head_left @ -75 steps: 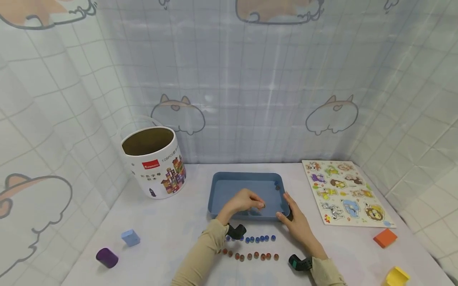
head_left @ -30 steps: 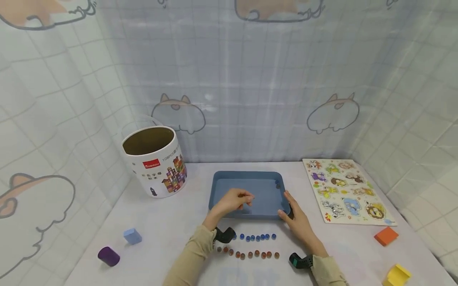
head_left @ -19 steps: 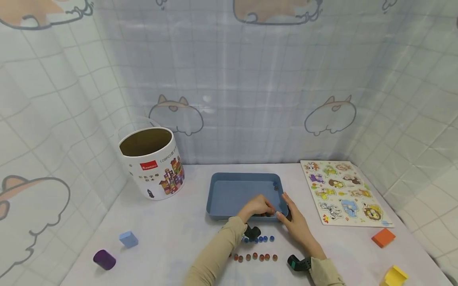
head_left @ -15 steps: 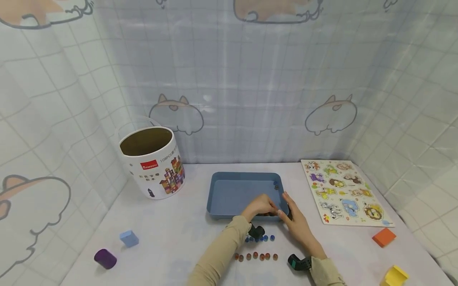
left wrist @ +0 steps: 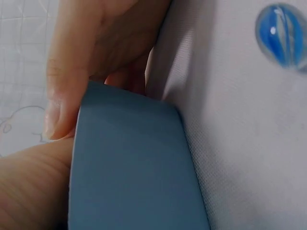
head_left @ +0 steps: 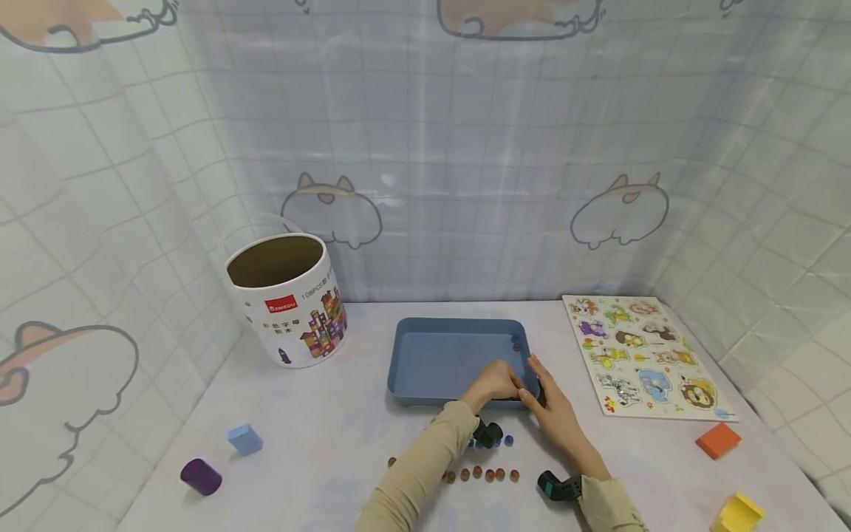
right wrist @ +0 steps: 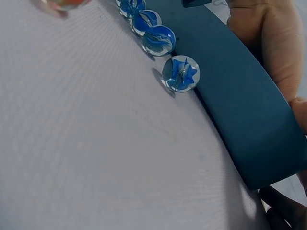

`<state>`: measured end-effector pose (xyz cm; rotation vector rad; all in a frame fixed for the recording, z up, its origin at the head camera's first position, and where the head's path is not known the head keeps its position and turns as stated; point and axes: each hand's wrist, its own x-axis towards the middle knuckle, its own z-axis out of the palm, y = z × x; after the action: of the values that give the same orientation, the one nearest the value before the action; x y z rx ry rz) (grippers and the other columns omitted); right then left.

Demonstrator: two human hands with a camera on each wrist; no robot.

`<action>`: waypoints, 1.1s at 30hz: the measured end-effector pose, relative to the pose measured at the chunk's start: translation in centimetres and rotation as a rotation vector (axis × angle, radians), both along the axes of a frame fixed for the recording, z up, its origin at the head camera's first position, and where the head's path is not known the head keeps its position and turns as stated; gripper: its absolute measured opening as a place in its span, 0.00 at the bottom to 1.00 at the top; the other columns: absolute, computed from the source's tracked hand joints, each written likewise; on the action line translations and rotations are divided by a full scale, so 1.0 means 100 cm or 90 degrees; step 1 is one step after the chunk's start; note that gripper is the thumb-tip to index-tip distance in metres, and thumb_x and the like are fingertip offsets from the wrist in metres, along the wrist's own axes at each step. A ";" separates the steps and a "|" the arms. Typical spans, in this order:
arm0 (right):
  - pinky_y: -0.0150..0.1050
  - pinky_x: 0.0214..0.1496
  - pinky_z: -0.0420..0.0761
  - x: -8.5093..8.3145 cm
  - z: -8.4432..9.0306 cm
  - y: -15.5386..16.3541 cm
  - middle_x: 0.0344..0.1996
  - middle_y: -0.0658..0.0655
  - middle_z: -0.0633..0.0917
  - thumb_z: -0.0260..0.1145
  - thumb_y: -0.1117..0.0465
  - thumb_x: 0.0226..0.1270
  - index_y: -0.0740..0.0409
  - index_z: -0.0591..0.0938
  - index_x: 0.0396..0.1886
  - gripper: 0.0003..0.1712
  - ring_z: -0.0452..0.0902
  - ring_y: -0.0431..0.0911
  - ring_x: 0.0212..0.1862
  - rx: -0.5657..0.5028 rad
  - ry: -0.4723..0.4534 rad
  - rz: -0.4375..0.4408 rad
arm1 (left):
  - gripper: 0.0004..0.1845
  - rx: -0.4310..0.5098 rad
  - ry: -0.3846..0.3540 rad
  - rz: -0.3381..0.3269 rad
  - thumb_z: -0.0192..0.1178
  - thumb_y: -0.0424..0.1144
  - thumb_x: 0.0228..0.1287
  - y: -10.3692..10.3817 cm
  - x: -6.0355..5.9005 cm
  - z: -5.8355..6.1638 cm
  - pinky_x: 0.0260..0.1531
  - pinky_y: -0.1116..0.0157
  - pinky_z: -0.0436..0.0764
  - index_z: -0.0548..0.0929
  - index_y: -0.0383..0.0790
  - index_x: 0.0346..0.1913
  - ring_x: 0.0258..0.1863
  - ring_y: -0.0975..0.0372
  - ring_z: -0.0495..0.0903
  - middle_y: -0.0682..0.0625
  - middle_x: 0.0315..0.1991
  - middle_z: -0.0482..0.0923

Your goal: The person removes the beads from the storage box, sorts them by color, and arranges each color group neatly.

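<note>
A shallow blue tray (head_left: 432, 362) stands mid-table. My left hand (head_left: 492, 384) reaches over its front wall into the near right corner, fingers bent down; the wall hides the fingertips and whatever they touch. My right hand (head_left: 558, 417) grips that same corner, thumb at the rim and fingers along the outer right side. Two dark marbles (head_left: 516, 343) lie in the tray's far right corner. In front of the tray runs a row of blue marbles (right wrist: 181, 73), partly behind my left wrist. Closer to me is a row of reddish-brown marbles (head_left: 490, 475), partly under my left sleeve.
A white bucket (head_left: 286, 318) stands at the back left. An animal puzzle board (head_left: 645, 362) lies to the right, with an orange block (head_left: 718, 440) and a yellow block (head_left: 738, 512) nearer. At left are a light-blue block (head_left: 245, 440) and a purple cylinder (head_left: 202, 476).
My left hand, which pinched a small brown marble over the tray earlier, drew back left, then moved right and down into the near right corner. The right hand has stayed at the tray's corner.
</note>
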<state>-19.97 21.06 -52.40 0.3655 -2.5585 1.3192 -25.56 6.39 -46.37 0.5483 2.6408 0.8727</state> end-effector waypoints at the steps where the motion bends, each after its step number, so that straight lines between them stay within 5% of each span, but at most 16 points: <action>1: 0.62 0.67 0.61 0.000 0.000 0.000 0.75 0.63 0.58 0.61 0.56 0.71 0.59 0.58 0.75 0.38 0.55 0.64 0.74 0.000 0.000 0.000 | 0.05 0.005 -0.002 0.000 0.69 0.38 0.57 0.000 0.000 0.000 0.33 0.70 0.81 0.91 0.40 0.32 0.31 0.60 0.85 0.49 0.31 0.89; 10: 0.63 0.68 0.61 0.001 0.001 -0.003 0.75 0.64 0.57 0.61 0.55 0.71 0.57 0.58 0.76 0.38 0.56 0.65 0.73 -0.009 -0.009 0.000 | 0.07 0.053 -0.049 -0.003 0.68 0.38 0.59 -0.019 -0.001 -0.002 0.30 0.71 0.79 0.91 0.38 0.37 0.31 0.61 0.84 0.47 0.35 0.89; 16: 0.61 0.70 0.57 0.002 0.002 -0.004 0.76 0.62 0.57 0.60 0.53 0.71 0.57 0.57 0.76 0.39 0.54 0.63 0.74 -0.004 -0.026 -0.011 | 0.07 0.122 -0.091 0.050 0.70 0.38 0.58 -0.055 -0.007 0.006 0.22 0.70 0.71 0.91 0.40 0.37 0.19 0.64 0.75 0.47 0.33 0.88; 22: 0.59 0.71 0.56 0.001 0.003 -0.003 0.76 0.61 0.58 0.61 0.53 0.71 0.57 0.58 0.76 0.39 0.53 0.62 0.75 0.007 -0.020 -0.015 | 0.08 0.165 -0.094 0.060 0.67 0.38 0.61 -0.100 -0.005 0.020 0.20 0.68 0.66 0.90 0.40 0.40 0.19 0.60 0.72 0.48 0.33 0.87; 25: 0.37 0.76 0.53 0.002 0.001 -0.002 0.76 0.61 0.58 0.60 0.53 0.71 0.57 0.58 0.76 0.38 0.54 0.63 0.74 0.012 -0.013 -0.019 | 0.09 0.181 -0.094 0.066 0.65 0.38 0.63 -0.123 0.000 0.026 0.19 0.68 0.64 0.89 0.40 0.43 0.20 0.56 0.72 0.47 0.35 0.88; 28: 0.14 0.68 0.43 0.002 0.000 -0.002 0.75 0.62 0.58 0.59 0.55 0.72 0.58 0.58 0.76 0.37 0.53 0.63 0.74 0.016 0.002 -0.012 | 0.09 0.186 -0.097 0.081 0.64 0.38 0.64 -0.144 0.005 0.029 0.19 0.68 0.63 0.88 0.40 0.45 0.20 0.56 0.70 0.46 0.37 0.88; 33: 0.08 0.63 0.40 0.003 0.002 -0.002 0.75 0.64 0.58 0.56 0.65 0.69 0.61 0.58 0.75 0.36 0.52 0.63 0.74 -0.003 0.018 0.014 | 0.10 0.193 -0.100 0.114 0.63 0.39 0.65 -0.177 0.014 0.033 0.22 0.68 0.66 0.88 0.40 0.45 0.21 0.62 0.69 0.47 0.39 0.88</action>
<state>-19.63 20.84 -52.22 0.4088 -2.5350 1.3187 -24.13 -11.29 -43.11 0.2998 2.4566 1.3261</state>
